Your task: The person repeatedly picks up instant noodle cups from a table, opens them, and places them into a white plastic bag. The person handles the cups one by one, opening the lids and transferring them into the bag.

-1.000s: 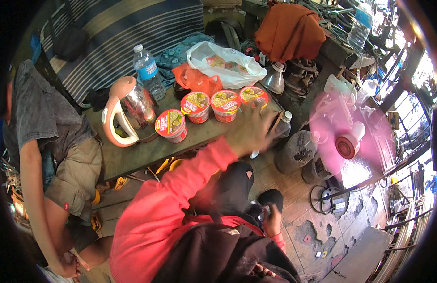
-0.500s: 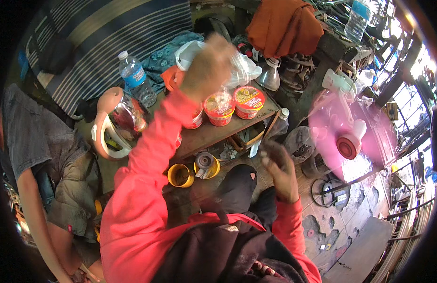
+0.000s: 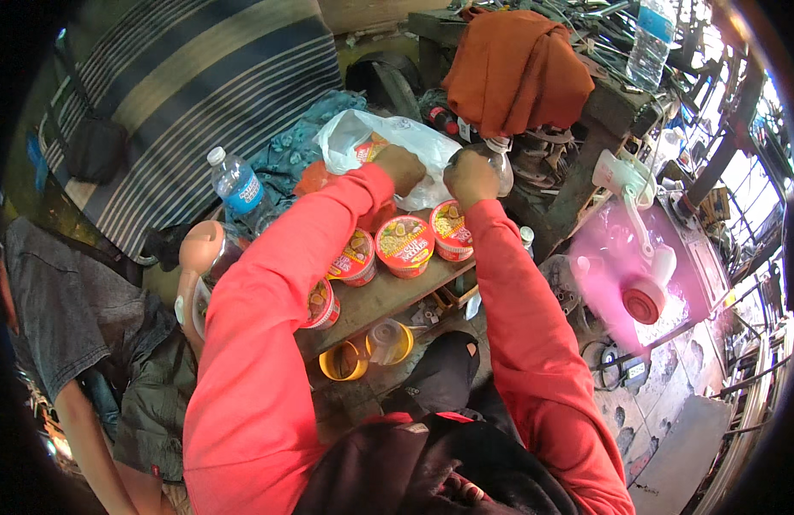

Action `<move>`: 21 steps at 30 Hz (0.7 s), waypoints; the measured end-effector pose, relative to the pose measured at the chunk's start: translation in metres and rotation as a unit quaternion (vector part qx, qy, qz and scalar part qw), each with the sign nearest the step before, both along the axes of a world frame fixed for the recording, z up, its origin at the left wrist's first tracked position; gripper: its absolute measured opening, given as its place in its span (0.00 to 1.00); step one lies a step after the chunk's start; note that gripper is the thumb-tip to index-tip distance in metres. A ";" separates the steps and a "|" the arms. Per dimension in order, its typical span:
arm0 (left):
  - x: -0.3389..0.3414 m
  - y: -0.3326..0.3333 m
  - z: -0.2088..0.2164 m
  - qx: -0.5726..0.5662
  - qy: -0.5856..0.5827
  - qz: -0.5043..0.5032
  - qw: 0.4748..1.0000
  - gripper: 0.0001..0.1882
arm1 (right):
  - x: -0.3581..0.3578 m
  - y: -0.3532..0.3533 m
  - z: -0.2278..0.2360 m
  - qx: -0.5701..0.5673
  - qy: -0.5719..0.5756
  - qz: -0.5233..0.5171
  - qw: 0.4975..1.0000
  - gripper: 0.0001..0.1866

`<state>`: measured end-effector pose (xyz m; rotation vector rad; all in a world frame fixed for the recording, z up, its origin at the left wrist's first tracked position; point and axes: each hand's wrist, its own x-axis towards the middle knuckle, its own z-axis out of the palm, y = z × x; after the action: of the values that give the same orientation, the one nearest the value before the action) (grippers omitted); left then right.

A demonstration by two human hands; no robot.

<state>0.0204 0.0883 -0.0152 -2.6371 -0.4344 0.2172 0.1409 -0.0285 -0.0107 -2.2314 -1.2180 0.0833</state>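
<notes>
A white plastic bag (image 3: 405,133) lies at the back of the low wooden table, with a red and yellow item (image 3: 370,148) showing in its mouth. My left hand (image 3: 401,168) is closed on the bag's near side. At the bag's right edge my right hand (image 3: 471,178) is also closed on it, though its fingertips are hidden. Several red instant noodle cups stand upright in a row just nearer to me: one cup (image 3: 404,246) in the middle, one (image 3: 452,232) to its right, others (image 3: 354,260) to its left, partly behind my left sleeve.
A water bottle (image 3: 241,190) and a peach-handled jug (image 3: 201,249) stand left. Two yellow mugs (image 3: 344,361) sit below the table's front edge. An orange cloth (image 3: 515,73) hangs at the back, a pink fan (image 3: 646,296) stands right. Another person's arm (image 3: 88,438) is at far left.
My left hand, blurred above the cups before, has come down onto the bag. My right hand has moved up and forward from near my knee to the bag's right edge.
</notes>
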 end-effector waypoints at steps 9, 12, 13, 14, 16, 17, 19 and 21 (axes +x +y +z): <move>0.016 0.008 -0.025 -0.103 -0.115 0.158 0.975 0.15 | 0.001 -0.013 0.014 0.088 0.035 0.030 0.995 0.32; 0.017 0.019 -0.016 -0.088 -0.189 0.192 0.959 0.14 | -0.004 -0.004 -0.001 0.060 0.013 0.024 0.998 0.35; 0.017 0.023 -0.013 -0.032 -0.193 0.164 0.967 0.14 | -0.003 -0.002 -0.004 0.039 0.025 0.027 0.999 0.35; 0.019 0.025 -0.011 0.033 -0.195 0.137 0.971 0.14 | -0.002 0.000 -0.007 0.018 0.036 0.029 0.999 0.35; 0.022 0.029 -0.010 0.024 -0.182 0.157 0.970 0.14 | 0.004 0.003 -0.010 0.058 0.076 -0.005 0.995 0.28; 0.024 0.030 -0.011 0.024 -0.177 0.167 0.970 0.14 | 0.009 0.003 -0.009 0.130 0.092 -0.005 0.987 0.25; 0.027 0.029 -0.015 0.009 -0.101 0.168 0.981 0.15 | 0.021 -0.001 -0.007 0.245 0.137 -0.011 0.960 0.20; 0.027 0.028 -0.016 0.000 -0.064 0.164 0.984 0.15 | 0.029 -0.002 -0.003 0.286 0.250 0.027 0.925 0.20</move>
<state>0.0478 0.1166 -0.0308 -2.5748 -0.9121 0.1500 0.1695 -0.0304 -0.0141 -1.5385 -0.8749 0.2653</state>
